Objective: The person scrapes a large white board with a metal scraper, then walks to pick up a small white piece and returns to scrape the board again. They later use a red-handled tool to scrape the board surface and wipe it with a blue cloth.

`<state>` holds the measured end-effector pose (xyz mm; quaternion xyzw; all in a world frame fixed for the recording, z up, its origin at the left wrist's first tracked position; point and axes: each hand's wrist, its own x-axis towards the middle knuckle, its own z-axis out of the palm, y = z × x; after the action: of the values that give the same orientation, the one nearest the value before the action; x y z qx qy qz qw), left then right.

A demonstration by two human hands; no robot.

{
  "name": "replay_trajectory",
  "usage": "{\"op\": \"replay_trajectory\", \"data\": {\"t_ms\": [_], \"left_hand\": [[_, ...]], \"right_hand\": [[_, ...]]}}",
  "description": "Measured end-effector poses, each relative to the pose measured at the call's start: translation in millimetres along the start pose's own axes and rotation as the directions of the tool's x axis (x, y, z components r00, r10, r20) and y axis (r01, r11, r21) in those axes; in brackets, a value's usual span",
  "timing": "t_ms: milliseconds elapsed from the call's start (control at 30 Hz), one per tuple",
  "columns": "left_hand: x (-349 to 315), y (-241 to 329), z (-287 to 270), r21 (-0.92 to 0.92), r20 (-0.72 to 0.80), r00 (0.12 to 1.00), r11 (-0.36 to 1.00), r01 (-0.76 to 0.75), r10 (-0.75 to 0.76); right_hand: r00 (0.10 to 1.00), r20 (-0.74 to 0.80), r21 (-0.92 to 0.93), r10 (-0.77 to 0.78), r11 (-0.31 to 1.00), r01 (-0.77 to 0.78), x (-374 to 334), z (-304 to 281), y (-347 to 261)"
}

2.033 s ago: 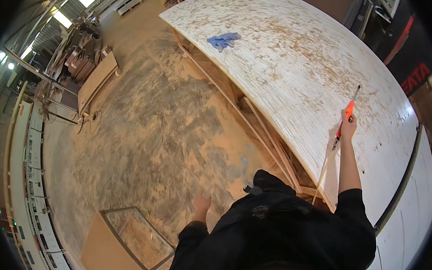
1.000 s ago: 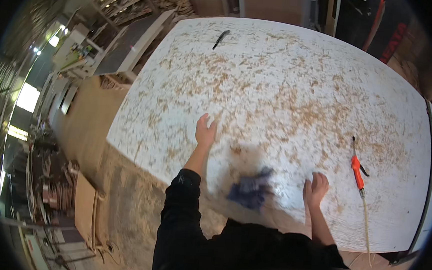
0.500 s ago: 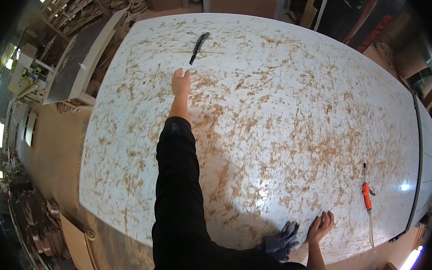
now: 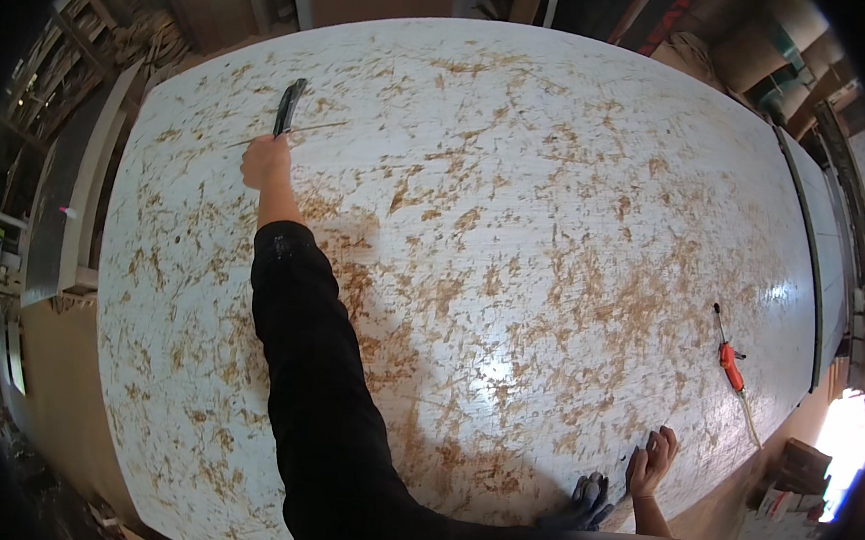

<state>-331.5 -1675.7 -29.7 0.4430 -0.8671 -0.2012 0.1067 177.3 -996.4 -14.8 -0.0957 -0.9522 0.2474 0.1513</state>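
Note:
My left arm, in a black sleeve, stretches far across a large pale, scuffed tabletop. At its end my left hand [image 4: 265,162] is closed round the near end of a slim, dark, slightly curved tool [image 4: 289,106]. The tool points away from me, and its exact kind is hard to make out. A thin brown strip [image 4: 317,127] lies beneath it, across its line. Near the table's front edge my right hand [image 4: 649,466] rests on the surface, fingers loosely bent and apart, with nothing in it. Beside it lies a grey-blue work glove [image 4: 589,500], partly hidden by my clothing.
To the right lies an orange-red air blow gun [image 4: 730,367] with a thin pale hose [image 4: 751,423]. A dark strip [image 4: 803,246] runs along the table's right edge. A bench with a dark top [image 4: 62,194] stands past the left edge, and stacked wood pieces [image 4: 148,37] beyond it.
My left hand has reached the dark tool and closed on it; before, it was short of it with fingers apart. The whole view has turned, shifting the table leftward. The right hand stays by the glove.

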Motion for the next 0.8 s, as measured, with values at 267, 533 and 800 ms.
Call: {"op": "replay_trajectory", "data": {"t_ms": [267, 533, 800], "left_hand": [[18, -23, 21, -0.028, 0.33, 0.867, 0.922, -0.386, 0.373], [-259, -36, -33, -0.531, 0.752, 0.303, 0.811, -0.246, 0.585], [-553, -20, -172, -0.631, 0.749, -0.412, 0.368, -0.684, 0.519]], "right_hand": [[0.998, -0.036, 0.011, 0.056, 0.998, -0.055, -6, -4, 6], [0.958, -0.06, 0.113, 0.281, 0.955, -0.273, 12, -12, -6], [0.782, 0.591, 0.483, -0.2, 0.863, -0.144, -33, -106, -73]]}}
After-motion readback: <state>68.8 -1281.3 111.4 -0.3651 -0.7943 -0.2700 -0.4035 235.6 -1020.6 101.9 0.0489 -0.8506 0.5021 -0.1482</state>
